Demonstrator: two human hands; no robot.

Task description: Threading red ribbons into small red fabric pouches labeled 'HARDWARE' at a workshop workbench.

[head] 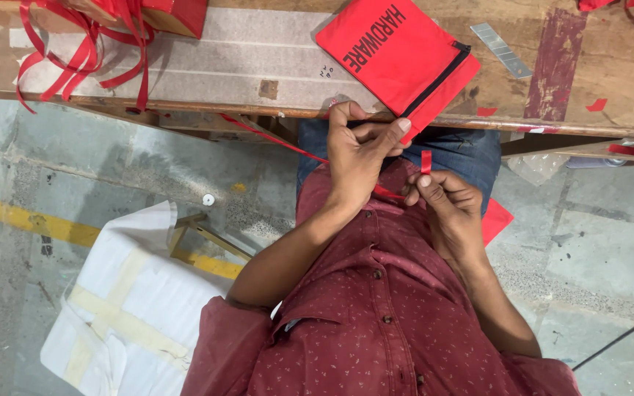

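Red pouch (398, 55), red ribbon (425, 161)

Zippered pouch (398, 55) lies on the table (258, 73), one corner overhanging the near edge above the person's lap. Utility blade (501, 50) lies on the table just right of the pouch. Ribbon bundle (86, 44) sits at the table's far left, strands hanging over the edge. Left hand (357, 158) is at the pouch's overhanging corner; right hand (449, 205) just beside it, nearer the body, pinching a ribbon strip (425, 161). Wrapped package (133, 308) rests on the floor (75, 169), left of the person.
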